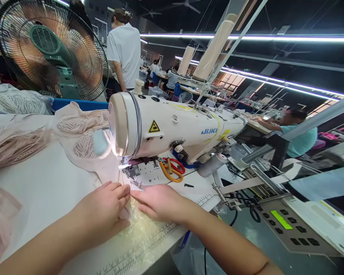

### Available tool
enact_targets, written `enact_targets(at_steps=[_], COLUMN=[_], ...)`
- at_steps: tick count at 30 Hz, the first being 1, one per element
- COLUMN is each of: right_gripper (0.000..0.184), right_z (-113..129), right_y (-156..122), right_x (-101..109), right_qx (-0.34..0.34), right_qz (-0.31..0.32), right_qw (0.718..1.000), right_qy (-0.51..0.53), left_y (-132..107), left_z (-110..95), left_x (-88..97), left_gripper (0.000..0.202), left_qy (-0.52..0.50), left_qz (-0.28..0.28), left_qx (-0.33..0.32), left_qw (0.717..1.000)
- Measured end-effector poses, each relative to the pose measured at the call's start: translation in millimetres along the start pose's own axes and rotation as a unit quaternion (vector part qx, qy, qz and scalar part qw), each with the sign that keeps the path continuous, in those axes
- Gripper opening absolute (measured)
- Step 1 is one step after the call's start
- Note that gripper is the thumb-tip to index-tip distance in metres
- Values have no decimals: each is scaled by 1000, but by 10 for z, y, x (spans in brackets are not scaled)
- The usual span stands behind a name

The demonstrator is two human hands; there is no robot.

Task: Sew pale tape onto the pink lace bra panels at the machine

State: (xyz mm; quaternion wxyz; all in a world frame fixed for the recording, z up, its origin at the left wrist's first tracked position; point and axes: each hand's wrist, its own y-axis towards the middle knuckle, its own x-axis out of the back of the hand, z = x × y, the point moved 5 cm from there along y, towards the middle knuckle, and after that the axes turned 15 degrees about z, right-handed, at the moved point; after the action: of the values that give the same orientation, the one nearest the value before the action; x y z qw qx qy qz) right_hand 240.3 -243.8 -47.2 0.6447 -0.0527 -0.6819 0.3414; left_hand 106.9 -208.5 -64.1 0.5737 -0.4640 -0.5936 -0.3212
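Observation:
A white sewing machine (172, 126) stands on the white table (46, 183). Pale pink lace fabric (83, 141) runs from the left under its presser foot (126, 168). My left hand (103, 210) lies on the sheer fabric just in front of the needle, fingers curled and pressed on the cloth. My right hand (157, 202) lies beside it, fingers together and flat on the same fabric, fingertips touching those of the left.
Scissors with red and orange handles (172, 168) lie under the machine arm. A green fan (51, 49) spins at back left. A control panel (286, 225) sits at right. Thread cones (215, 46) stand behind. A person in white (126, 49) stands beyond; another sits at right.

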Motion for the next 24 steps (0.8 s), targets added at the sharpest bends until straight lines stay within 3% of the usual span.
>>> enact_targets(at_steps=[9, 24], right_gripper=[48, 61], right_z=[-5, 155], right_y=[113, 288], right_x=[65, 86], right_qx=[-53, -119], right_qz=[-5, 28], right_qw=[999, 992], right_qy=[0, -9], left_y=[30, 120], left_z=[170, 344], left_x=[-13, 13], left_gripper=[44, 41], left_qy=[34, 109], left_qz=[-23, 0], left_qx=[24, 61], left_qw=[999, 992])
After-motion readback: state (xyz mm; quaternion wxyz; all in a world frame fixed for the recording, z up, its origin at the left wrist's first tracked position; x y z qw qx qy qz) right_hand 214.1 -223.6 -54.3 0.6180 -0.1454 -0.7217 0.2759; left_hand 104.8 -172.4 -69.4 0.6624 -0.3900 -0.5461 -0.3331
